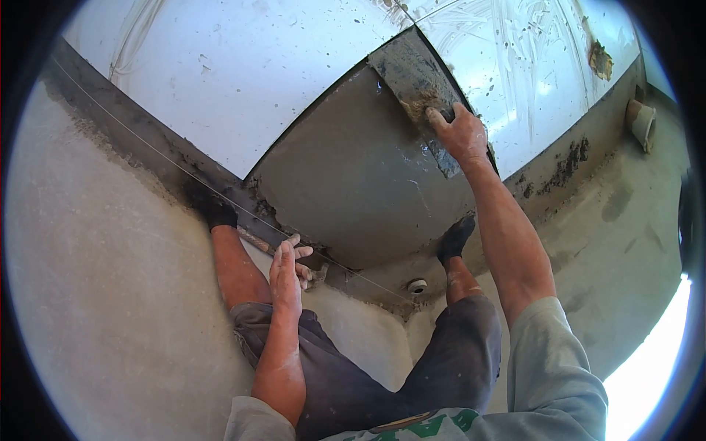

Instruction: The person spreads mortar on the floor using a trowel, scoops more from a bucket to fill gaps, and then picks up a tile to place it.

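My right hand (460,132) is wrapped round the handle of a flat, mortar-stained trowel (419,77). The trowel's long blade lies on smooth wet grey mortar (353,169), along the edge of the white tile at the right. My left hand (288,268) is raised above the lower left border of the mortar, its fingers apart and nothing in them. Close behind it, a tool with a worn wooden handle (256,239) lies low down, partly hidden by the hand.
Large white tiles (220,73) border the mortar at the upper left and upper right. A thin string (176,167) runs across the lower edge. My feet (456,239) are at both sides. A pipe end (417,286) is near the bottom, and a cup-like container (641,125) is at the right.
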Action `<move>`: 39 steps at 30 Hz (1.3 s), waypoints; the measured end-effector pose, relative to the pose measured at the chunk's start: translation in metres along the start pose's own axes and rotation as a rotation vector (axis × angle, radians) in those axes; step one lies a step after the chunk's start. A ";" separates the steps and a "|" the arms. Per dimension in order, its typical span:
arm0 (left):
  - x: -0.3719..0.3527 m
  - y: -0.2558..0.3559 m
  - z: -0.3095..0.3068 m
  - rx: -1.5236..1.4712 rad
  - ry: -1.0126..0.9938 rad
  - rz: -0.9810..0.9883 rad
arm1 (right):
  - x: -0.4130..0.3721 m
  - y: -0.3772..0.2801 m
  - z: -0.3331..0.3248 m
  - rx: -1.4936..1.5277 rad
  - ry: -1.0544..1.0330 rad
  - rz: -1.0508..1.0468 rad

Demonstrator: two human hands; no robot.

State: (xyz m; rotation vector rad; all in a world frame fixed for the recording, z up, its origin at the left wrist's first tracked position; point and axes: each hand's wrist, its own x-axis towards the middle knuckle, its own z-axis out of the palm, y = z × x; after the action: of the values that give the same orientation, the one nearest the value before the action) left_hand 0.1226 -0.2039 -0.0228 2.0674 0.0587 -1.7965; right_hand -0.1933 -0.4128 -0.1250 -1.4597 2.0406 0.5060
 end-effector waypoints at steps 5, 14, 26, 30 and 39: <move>0.000 -0.003 0.001 0.010 -0.010 0.014 | -0.002 -0.008 -0.006 -0.042 -0.032 0.009; 0.000 0.002 -0.001 -0.023 -0.032 0.024 | -0.079 0.069 0.027 -0.096 -0.030 0.090; 0.000 0.001 0.005 0.010 -0.008 0.031 | -0.025 0.003 0.017 0.051 0.088 -0.070; -0.002 0.003 0.005 0.005 -0.008 0.031 | -0.032 -0.019 0.011 0.025 0.042 -0.037; -0.003 0.007 0.000 -0.016 -0.026 0.050 | -0.048 -0.034 0.043 0.000 0.062 -0.060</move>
State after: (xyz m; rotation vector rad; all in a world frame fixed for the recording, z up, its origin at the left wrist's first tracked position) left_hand 0.1244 -0.2093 -0.0177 2.0157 0.0142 -1.7871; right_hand -0.1398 -0.3627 -0.1261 -1.5488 2.0375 0.4413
